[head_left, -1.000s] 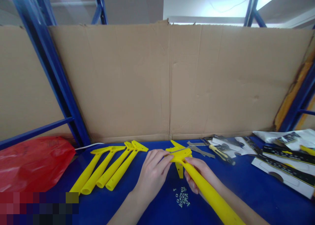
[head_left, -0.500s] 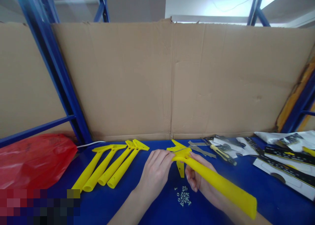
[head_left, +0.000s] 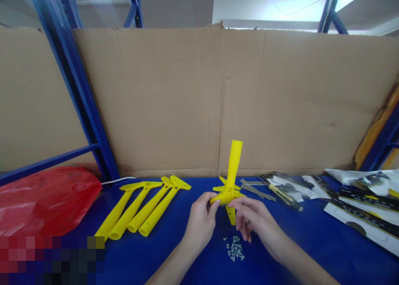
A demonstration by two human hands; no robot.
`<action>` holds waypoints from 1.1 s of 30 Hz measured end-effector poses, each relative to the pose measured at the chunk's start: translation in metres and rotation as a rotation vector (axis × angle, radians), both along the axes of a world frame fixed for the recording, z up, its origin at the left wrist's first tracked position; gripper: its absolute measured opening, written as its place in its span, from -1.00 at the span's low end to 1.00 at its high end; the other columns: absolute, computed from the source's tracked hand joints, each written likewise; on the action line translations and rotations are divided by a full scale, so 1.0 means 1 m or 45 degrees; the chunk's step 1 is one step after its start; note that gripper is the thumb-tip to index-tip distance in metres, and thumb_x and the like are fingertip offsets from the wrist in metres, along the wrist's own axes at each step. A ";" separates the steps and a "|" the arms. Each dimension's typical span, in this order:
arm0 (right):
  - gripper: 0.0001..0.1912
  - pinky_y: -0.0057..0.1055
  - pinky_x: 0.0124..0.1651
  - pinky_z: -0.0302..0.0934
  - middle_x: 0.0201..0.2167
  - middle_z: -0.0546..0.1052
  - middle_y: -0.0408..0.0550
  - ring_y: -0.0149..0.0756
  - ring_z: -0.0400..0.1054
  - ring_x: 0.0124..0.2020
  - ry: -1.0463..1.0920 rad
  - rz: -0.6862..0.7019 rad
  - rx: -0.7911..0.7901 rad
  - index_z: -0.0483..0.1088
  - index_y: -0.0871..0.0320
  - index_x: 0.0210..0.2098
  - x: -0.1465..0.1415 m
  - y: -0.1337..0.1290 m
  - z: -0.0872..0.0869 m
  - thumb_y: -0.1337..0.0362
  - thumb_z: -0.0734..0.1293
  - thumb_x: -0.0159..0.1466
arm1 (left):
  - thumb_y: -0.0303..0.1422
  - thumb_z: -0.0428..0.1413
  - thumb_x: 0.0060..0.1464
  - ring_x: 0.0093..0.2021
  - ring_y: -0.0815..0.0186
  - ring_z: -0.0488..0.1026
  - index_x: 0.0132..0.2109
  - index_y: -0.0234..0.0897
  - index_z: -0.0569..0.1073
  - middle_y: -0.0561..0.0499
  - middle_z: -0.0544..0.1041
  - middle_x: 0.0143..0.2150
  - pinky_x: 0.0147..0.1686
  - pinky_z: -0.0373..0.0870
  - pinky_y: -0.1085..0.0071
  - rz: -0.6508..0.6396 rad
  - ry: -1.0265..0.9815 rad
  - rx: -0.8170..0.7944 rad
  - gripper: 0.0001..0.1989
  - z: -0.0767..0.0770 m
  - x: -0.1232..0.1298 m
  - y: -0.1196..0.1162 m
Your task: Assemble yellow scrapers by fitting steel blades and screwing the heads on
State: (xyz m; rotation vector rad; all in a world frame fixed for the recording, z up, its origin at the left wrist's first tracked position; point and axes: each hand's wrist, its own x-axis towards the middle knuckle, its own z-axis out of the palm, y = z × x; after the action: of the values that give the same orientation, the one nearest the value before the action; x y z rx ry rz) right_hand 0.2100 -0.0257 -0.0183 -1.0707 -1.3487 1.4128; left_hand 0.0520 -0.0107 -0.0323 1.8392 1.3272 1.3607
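Note:
A yellow plastic scraper handle [head_left: 234, 164] stands with its tube pointing up, its wide head low between my hands. My left hand [head_left: 202, 214] grips the left end of that head between thumb and fingers. At the head's right end is my right hand [head_left: 254, 216], fingers bent and the fingertips closed against it; whether they also pinch something small cannot be made out. Behind and below the head, more yellow pieces [head_left: 230, 215] lie on the table, partly hidden. Small metal screws and nuts [head_left: 235, 249] are heaped just below my hands.
Several yellow scraper handles [head_left: 158, 208] lie in a row at the left, near a red plastic bag [head_left: 75, 197]. Flat metal blades [head_left: 258, 190], a screwdriver [head_left: 283, 197] and printed packaging cards [head_left: 358, 218] are on the right. Cardboard [head_left: 174, 102] walls the back of the blue table.
The scraper handle has swung from pointing down to the right to standing tube-up. My left hand now grips the head's left end; my right hand has shifted to its right end.

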 end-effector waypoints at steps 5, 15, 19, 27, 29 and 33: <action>-0.85 -0.49 -0.58 -0.03 -0.70 0.29 -0.23 -0.47 0.10 -0.66 -0.628 -0.013 0.497 0.42 0.11 -0.53 -0.006 -0.005 -0.005 0.23 0.31 0.12 | -0.33 0.08 0.01 -0.44 0.33 0.43 -0.32 -0.33 0.48 0.03 0.50 -0.46 -0.48 0.37 0.46 0.001 -0.330 -0.278 -0.84 -0.004 -0.003 0.009; -0.96 -0.42 -0.37 0.06 -0.49 0.46 -0.12 -0.29 0.32 -0.42 -1.254 0.026 0.622 0.48 0.07 -0.53 -0.014 -0.012 -0.001 0.28 0.42 0.03 | -0.29 0.25 -0.12 -0.67 0.46 0.36 -0.33 -0.41 0.48 0.09 0.45 -0.62 -0.62 0.33 0.54 -0.055 -0.723 -0.616 -0.75 0.010 -0.004 0.006; -0.93 -0.43 -0.39 0.06 -0.51 0.46 -0.13 -0.30 0.33 -0.44 -1.253 0.039 0.607 0.47 0.07 -0.56 -0.014 -0.011 -0.005 0.33 0.38 0.05 | -0.30 0.27 -0.11 -0.65 0.47 0.39 -0.33 -0.43 0.49 0.05 0.48 -0.59 -0.59 0.38 0.54 -0.107 -0.804 -0.694 -0.75 0.012 -0.005 0.004; -0.86 -0.42 -0.47 0.05 -0.57 0.42 -0.13 -0.35 0.23 -0.55 -0.988 -0.046 0.616 0.47 0.07 -0.57 -0.009 -0.003 -0.010 0.30 0.33 0.11 | -0.35 0.29 -0.11 -0.57 0.44 0.46 -0.30 -0.43 0.49 0.02 0.51 -0.52 -0.54 0.42 0.54 -0.173 -0.867 -0.720 -0.76 0.013 -0.009 0.004; -0.85 -0.42 -0.47 0.06 -0.59 0.41 -0.14 -0.36 0.21 -0.56 -0.867 -0.087 0.644 0.48 0.08 -0.56 -0.007 -0.001 -0.011 0.28 0.33 0.12 | -0.37 0.29 -0.12 -0.56 0.43 0.47 -0.29 -0.43 0.49 0.00 0.52 -0.48 -0.54 0.43 0.54 -0.191 -0.865 -0.727 -0.76 0.013 -0.009 0.004; -0.82 -0.42 -0.48 0.08 -0.59 0.43 -0.14 -0.36 0.23 -0.55 -0.652 -0.160 0.660 0.49 0.08 -0.54 -0.004 0.005 -0.018 0.22 0.32 0.15 | -0.46 0.26 -0.11 -0.55 0.44 0.47 -0.26 -0.45 0.48 -0.03 0.53 -0.42 -0.53 0.44 0.53 -0.218 -0.848 -0.738 -0.78 0.012 -0.009 0.004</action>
State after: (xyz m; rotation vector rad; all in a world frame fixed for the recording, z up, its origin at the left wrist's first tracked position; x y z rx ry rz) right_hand 0.2060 -0.0205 -0.0362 -1.1686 -1.8422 0.6464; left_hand 0.0426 -0.0068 -0.0206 0.9656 1.0228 1.1772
